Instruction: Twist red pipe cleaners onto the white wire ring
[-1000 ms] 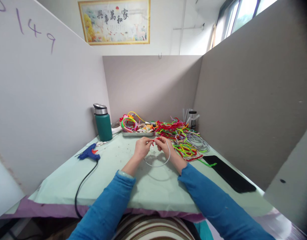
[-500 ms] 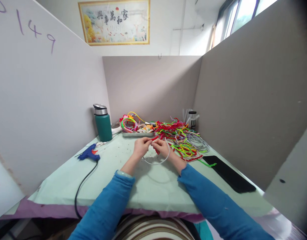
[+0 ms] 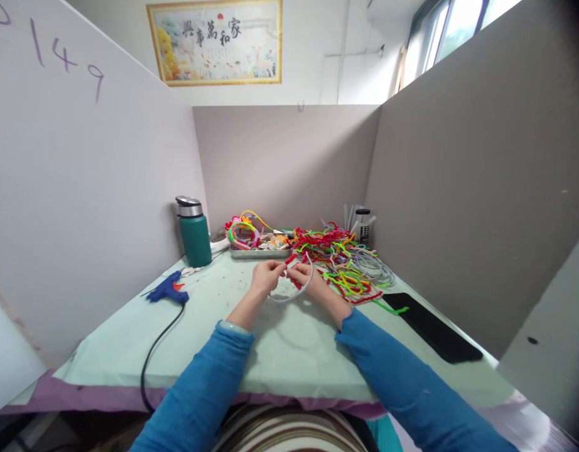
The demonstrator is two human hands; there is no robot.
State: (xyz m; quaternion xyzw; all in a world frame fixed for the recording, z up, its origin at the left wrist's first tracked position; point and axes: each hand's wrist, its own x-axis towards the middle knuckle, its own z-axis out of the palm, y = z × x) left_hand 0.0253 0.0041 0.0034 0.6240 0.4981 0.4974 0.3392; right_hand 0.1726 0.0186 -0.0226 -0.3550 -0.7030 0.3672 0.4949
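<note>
My left hand [image 3: 267, 277] is closed in a pinch on a thin, pale grey headband [image 3: 288, 299] above the table. The band curves below both hands, and its free end rises in front of my right hand. My right hand [image 3: 306, 280] is closed, its fingertips on a red pipe cleaner [image 3: 290, 258] at the band's held end. Part of the pipe cleaner sticks up between the two hands, and more red shows under the right fingers. The fingers hide exactly where the band and the pipe cleaner meet.
Behind my right hand lies a tangled pile of coloured pipe cleaners [image 3: 330, 245]. A metal tray [image 3: 261, 254] holds coloured hoops and small pieces. A blue glue gun [image 3: 169, 289] with a cord and a green bottle [image 3: 194, 235] stand left; a black phone [image 3: 433, 326] lies right.
The headband has turned a little, its free end shifting left and its lower curve rising. Both hands have stayed nearly in place, with a small gap now between their fingertips.
</note>
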